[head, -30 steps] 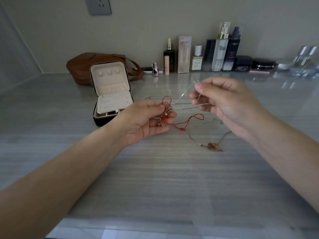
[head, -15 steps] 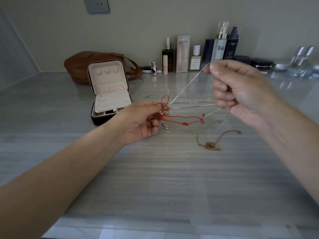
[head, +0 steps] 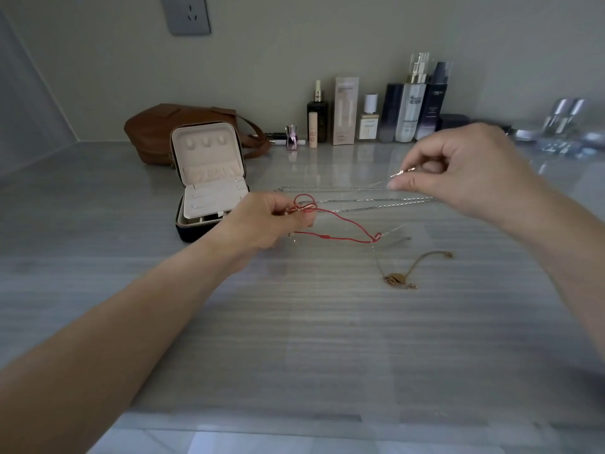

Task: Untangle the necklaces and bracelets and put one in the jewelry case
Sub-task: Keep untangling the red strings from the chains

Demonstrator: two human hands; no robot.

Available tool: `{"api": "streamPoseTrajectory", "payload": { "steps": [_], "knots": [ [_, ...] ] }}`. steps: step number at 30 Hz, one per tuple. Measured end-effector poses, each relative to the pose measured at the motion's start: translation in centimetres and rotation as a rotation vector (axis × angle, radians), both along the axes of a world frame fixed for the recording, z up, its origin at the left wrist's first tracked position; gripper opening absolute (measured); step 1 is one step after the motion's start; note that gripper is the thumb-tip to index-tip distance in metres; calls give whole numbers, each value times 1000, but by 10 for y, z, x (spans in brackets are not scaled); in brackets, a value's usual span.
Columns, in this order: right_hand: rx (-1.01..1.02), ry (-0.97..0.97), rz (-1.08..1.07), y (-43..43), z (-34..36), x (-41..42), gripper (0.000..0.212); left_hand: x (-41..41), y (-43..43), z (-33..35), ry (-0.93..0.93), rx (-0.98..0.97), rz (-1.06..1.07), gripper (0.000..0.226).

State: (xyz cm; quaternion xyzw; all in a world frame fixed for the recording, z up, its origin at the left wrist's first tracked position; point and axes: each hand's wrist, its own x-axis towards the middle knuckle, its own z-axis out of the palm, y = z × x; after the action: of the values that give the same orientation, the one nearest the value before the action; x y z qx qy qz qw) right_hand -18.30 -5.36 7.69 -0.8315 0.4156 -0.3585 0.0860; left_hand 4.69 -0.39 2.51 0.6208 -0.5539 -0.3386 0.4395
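Left hand (head: 271, 224) held low over the table (head: 294, 339), thumb and fingers pinched on a tangle where the red cord (head: 343, 221) looped round a small gold piece. From that pinch the cord ran right in two strands to a knot just above the tabletop. Right hand (head: 458, 178) was raised higher and to the right, fingers curled, thumb and forefinger pinching the clasp end of a fine chain; the chain itself was too thin and blurred to follow. Silver chains (head: 376, 201) lay stretched across the table between the two hands, behind the cord. Gold bracelet (head: 397, 278) lay flat nearer me, apart from both hands; could not tell whether a strand joined it to the cord's knot. Case (head: 209, 191) stood open just left of the left hand, lid upright, in front of a brown bag (head: 154, 132). Bottles (head: 409, 106) lined the wall behind.
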Motion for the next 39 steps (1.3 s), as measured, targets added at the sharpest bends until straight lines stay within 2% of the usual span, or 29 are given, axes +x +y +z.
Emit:
{"api": "streamPoseTrajectory", "payload": {
  "steps": [2,4,9,15,23,25,28,31,35,39],
  "knots": [
    [-49,139,-88,1,6,-4,19,2,-2,-1,-24,-16,32,15],
    [-54,143,-132,0,11,-9,19,5,-4,-2,-10,-14,58,15],
    [18,-154,-180,-9,18,-21,25,12,-10,-6,112,11,87,23],
    [258,-565,-145,1,32,-19,26,9,-11,-6,150,23,72,31],
    [415,-629,21,32,45,-6,31,7,-8,-1,211,44,29,22],
    [473,-588,114,44,38,-7,32,6,-6,0,232,42,27,19],
    [582,-413,239,67,23,-8,25,5,-5,2,292,47,15,15],
    [673,-206,242,82,5,-7,25,3,-3,5,344,57,-18,13],
    [557,154,293,89,-18,0,29,0,1,7,339,51,-66,12],
    [509,437,277,87,-16,9,21,-2,1,7,349,40,-74,9]
  ]
}}
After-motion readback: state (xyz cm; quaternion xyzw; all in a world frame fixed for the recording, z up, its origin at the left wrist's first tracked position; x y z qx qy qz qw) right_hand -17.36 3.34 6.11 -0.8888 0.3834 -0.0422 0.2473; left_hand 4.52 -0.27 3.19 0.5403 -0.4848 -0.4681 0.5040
